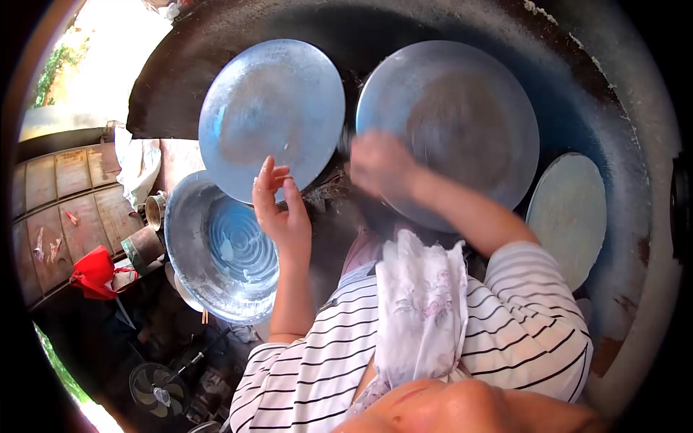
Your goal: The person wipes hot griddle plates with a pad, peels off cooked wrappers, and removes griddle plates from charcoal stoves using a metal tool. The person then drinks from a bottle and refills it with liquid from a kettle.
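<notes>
My left hand (281, 209) is raised with its fingers curved and apart, and nothing shows in it. Behind its fingertips is the lower edge of a round, pale blue-grey plate (278, 108) with a brownish middle. My right hand (382, 162) is smeared by motion at the left edge of a second round plate (476, 115), which has a larger brown patch. Its fingers are too blurred to show their state or any hold. A wide metal basin (188, 274) with a white, streaky coating inside stands left of my left hand.
A pale round disc (570, 216) leans at the right, inside a large curved wall (635, 267). Left are metal cans (144, 247), a red cloth or bag (94, 273), a white cloth (137, 166) and a panelled surface (72, 209). A fan (159, 390) stands lower left.
</notes>
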Action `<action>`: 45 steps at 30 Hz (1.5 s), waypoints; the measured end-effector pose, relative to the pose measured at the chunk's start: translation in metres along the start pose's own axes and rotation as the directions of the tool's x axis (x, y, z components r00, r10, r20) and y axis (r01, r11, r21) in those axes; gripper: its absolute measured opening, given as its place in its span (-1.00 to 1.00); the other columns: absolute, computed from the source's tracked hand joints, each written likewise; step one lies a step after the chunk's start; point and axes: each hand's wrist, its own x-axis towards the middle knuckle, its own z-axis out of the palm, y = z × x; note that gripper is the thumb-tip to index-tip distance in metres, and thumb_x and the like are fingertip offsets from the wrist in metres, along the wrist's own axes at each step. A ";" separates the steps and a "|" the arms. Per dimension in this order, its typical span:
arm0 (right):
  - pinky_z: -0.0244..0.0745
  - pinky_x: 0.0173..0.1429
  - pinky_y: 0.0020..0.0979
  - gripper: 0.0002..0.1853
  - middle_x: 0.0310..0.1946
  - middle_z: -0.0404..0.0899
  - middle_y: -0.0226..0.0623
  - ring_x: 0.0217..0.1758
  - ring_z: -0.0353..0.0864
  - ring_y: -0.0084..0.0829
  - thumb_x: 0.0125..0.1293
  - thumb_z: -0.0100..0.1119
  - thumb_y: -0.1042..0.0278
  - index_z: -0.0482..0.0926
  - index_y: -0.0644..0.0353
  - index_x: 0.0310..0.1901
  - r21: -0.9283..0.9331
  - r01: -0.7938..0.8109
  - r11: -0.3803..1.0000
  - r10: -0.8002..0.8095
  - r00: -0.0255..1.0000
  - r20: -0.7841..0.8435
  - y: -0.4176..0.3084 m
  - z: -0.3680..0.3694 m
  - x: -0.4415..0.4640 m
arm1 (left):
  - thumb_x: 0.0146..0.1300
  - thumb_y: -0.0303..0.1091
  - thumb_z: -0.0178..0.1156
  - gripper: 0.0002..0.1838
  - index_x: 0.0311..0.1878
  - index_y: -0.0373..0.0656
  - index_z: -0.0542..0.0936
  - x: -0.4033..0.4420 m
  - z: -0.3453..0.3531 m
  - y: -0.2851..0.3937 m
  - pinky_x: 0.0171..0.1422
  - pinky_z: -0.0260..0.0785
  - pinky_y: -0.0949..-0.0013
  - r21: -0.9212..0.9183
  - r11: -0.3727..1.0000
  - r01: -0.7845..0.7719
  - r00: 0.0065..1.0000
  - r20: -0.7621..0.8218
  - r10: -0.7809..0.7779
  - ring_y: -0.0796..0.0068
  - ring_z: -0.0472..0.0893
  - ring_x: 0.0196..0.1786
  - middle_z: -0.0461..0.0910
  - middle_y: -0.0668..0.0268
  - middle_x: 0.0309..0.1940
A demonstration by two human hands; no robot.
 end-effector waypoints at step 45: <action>0.44 0.00 -0.11 -0.70 -0.19 0.49 -0.15 -0.02 0.46 -0.07 0.15 0.21 0.09 0.53 0.18 -0.33 -0.378 -0.483 0.790 0.368 0.866 -0.338 0.043 0.090 0.214 | 0.19 -0.62 0.09 -0.60 0.13 -0.22 0.52 0.020 -0.197 -0.153 -0.09 0.42 0.42 0.130 0.975 0.180 0.982 -0.089 -0.169 0.49 0.56 -0.22 0.59 0.25 -0.24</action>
